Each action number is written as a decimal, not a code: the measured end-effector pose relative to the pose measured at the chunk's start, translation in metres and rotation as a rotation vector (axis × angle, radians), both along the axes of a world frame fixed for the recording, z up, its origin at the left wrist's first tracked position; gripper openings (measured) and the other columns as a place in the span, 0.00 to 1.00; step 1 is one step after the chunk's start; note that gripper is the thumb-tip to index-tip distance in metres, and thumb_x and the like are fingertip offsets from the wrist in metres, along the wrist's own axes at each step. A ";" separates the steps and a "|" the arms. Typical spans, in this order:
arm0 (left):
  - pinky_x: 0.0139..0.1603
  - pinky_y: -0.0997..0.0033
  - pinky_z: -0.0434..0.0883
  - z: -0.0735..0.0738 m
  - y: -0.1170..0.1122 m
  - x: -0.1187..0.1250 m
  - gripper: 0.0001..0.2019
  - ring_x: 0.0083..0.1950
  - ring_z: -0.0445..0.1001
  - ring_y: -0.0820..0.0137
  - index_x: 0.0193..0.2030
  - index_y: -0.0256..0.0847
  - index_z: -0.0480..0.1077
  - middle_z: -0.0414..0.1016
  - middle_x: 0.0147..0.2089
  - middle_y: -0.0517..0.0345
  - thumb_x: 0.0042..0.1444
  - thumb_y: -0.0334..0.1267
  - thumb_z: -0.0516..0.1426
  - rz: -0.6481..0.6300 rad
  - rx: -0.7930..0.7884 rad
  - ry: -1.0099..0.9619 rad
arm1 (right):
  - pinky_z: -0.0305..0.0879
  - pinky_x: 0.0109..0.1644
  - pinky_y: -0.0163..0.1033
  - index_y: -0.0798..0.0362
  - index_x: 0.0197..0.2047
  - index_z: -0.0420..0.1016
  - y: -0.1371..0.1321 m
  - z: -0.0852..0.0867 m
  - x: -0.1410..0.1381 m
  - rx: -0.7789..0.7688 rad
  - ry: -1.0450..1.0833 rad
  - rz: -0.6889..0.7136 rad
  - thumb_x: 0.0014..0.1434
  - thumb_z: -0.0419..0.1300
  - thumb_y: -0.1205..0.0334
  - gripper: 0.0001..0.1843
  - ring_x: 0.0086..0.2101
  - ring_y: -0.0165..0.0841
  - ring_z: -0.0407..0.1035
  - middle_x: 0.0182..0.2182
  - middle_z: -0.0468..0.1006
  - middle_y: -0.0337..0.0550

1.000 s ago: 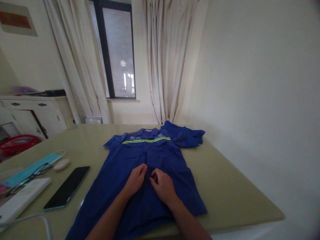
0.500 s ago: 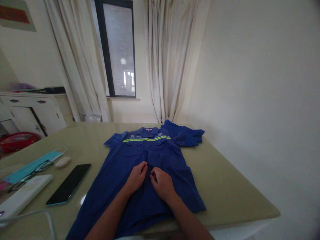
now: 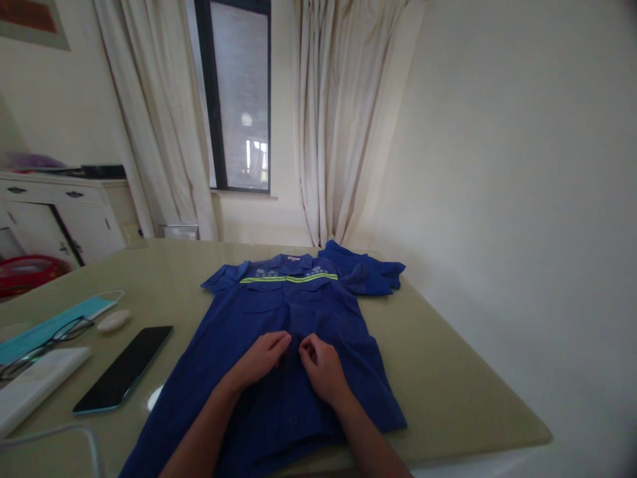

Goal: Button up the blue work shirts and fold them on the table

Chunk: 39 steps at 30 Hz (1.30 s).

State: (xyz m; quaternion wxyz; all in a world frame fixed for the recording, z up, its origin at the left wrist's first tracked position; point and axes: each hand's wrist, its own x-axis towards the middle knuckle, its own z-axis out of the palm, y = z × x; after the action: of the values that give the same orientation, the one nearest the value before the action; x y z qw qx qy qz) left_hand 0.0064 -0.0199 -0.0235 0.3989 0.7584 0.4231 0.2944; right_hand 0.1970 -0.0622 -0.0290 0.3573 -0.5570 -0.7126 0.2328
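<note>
A blue work shirt (image 3: 279, 318) with a yellow-green reflective stripe lies flat, front up, on the olive table (image 3: 448, 372). Both of my hands rest on its front placket, close together near the middle. My left hand (image 3: 261, 358) has its fingers curled and pinched on the shirt's front edge. Right beside it, my right hand (image 3: 322, 368) is also curled, pinching the placket fabric. Whatever small part sits between the fingertips is too small to make out.
Another blue garment (image 3: 371, 272) lies bunched at the table's far right. To the left lie a black phone (image 3: 124, 377), glasses (image 3: 44, 345), a blue face mask (image 3: 54, 322), a white mouse (image 3: 113, 321) and a white device (image 3: 34, 388). A white cabinet (image 3: 64, 212) stands at the far left.
My hands stay pinched on the placket, shifted slightly farther up the shirt. The view has drifted a little to the left and down.
</note>
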 end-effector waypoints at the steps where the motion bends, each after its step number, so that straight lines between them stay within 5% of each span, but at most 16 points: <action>1: 0.31 0.72 0.62 0.000 -0.001 -0.002 0.20 0.29 0.67 0.70 0.29 0.44 0.66 0.68 0.26 0.65 0.64 0.55 0.51 -0.032 -0.004 0.029 | 0.60 0.36 0.32 0.49 0.39 0.74 0.000 0.000 0.000 0.003 0.021 0.002 0.67 0.54 0.63 0.08 0.32 0.31 0.72 0.30 0.78 0.36; 5: 0.34 0.71 0.60 -0.005 -0.003 -0.002 0.15 0.32 0.66 0.69 0.30 0.43 0.65 0.68 0.28 0.65 0.63 0.50 0.55 0.026 0.084 0.086 | 0.63 0.40 0.34 0.50 0.41 0.74 -0.002 0.007 0.000 0.061 0.092 0.004 0.69 0.52 0.60 0.10 0.36 0.33 0.74 0.35 0.80 0.40; 10: 0.35 0.72 0.62 -0.013 -0.004 0.004 0.16 0.32 0.64 0.71 0.35 0.43 0.64 0.67 0.30 0.65 0.65 0.53 0.53 0.106 0.066 -0.086 | 0.65 0.43 0.35 0.48 0.47 0.74 -0.030 0.017 0.000 0.090 0.111 0.103 0.69 0.56 0.58 0.08 0.35 0.32 0.73 0.36 0.79 0.38; 15: 0.28 0.75 0.53 -0.006 -0.005 0.001 0.22 0.27 0.54 0.75 0.29 0.41 0.63 0.55 0.25 0.70 0.61 0.59 0.57 0.007 -0.088 -0.115 | 0.64 0.42 0.34 0.45 0.43 0.76 -0.066 0.005 0.006 -0.016 -0.073 0.258 0.53 0.74 0.61 0.15 0.39 0.34 0.72 0.40 0.78 0.36; 24: 0.30 0.73 0.53 0.002 -0.018 0.005 0.26 0.28 0.56 0.75 0.23 0.40 0.62 0.55 0.24 0.69 0.63 0.59 0.54 0.063 0.045 0.123 | 0.64 0.44 0.33 0.44 0.41 0.76 -0.061 -0.011 0.008 0.145 -0.171 0.373 0.48 0.76 0.59 0.19 0.42 0.33 0.73 0.41 0.79 0.33; 29: 0.36 0.74 0.60 0.007 -0.062 0.002 0.22 0.34 0.66 0.73 0.27 0.40 0.69 0.68 0.31 0.63 0.65 0.54 0.54 0.019 0.100 0.190 | 0.63 0.37 0.34 0.48 0.36 0.71 -0.052 -0.037 0.005 0.400 -0.271 0.305 0.52 0.70 0.59 0.13 0.34 0.33 0.72 0.34 0.79 0.36; 32: 0.37 0.74 0.63 -0.007 -0.081 0.001 0.20 0.35 0.68 0.71 0.33 0.41 0.71 0.72 0.32 0.62 0.66 0.55 0.52 0.149 0.078 0.165 | 0.61 0.33 0.35 0.49 0.35 0.69 -0.049 -0.043 0.002 0.568 -0.312 0.282 0.62 0.62 0.60 0.06 0.31 0.32 0.72 0.31 0.78 0.37; 39: 0.50 0.71 0.69 -0.038 -0.084 -0.002 0.23 0.45 0.73 0.65 0.44 0.45 0.75 0.80 0.43 0.58 0.64 0.62 0.50 0.326 0.039 0.047 | 0.60 0.31 0.35 0.48 0.34 0.70 -0.056 -0.033 0.002 0.707 -0.310 0.248 0.75 0.45 0.49 0.22 0.27 0.30 0.71 0.28 0.77 0.38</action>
State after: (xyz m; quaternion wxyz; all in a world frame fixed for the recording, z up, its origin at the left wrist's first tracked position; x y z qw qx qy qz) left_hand 0.0040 -0.1036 -0.0616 0.3209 0.6939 0.5441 0.3456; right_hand 0.1993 -0.1184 -0.0621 0.3843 -0.3382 -0.8560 -0.0723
